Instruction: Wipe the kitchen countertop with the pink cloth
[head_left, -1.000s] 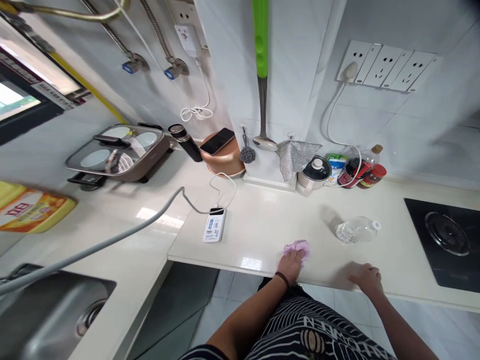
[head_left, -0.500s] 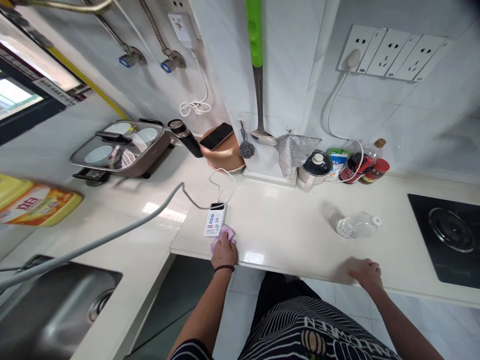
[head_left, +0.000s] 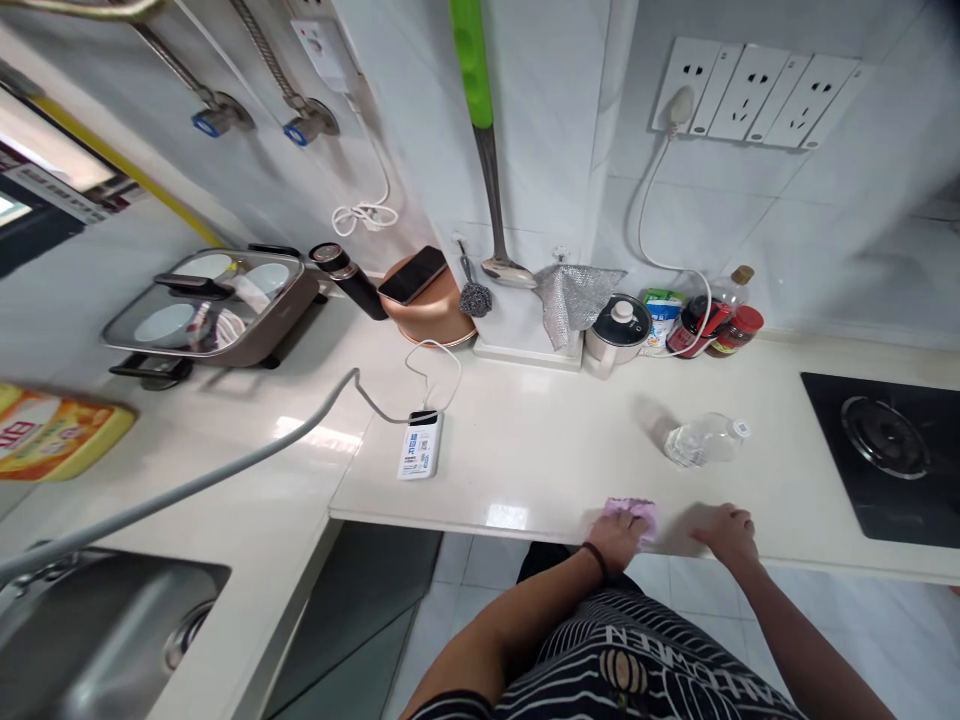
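My left hand (head_left: 616, 540), a dark bracelet at its wrist, presses a pink cloth (head_left: 643, 514) onto the white countertop (head_left: 525, 450) near the front edge. Its fingers are closed over the cloth. A short way to the right, my right hand (head_left: 729, 538) rests at the counter's edge with thumb and fingers apart, holding nothing. Behind it a clear plastic bottle (head_left: 706, 440) lies on its side. Farther left is a white power bank (head_left: 420, 445) with a cable plugged into its far end.
An electric stove (head_left: 885, 440) is at the right. A pot (head_left: 616, 330) and jars (head_left: 735, 332) stand along the wall. On the left are a steel sink (head_left: 97, 640), a grey hose (head_left: 225, 472), an electric pan (head_left: 277, 310) and a copper-coloured pot (head_left: 427, 315) with a phone on it.
My left hand has slid the pink cloth rightward along the counter's front edge, from beside the power bank to near my right hand. My right hand stays at the edge. The view has shifted slightly.
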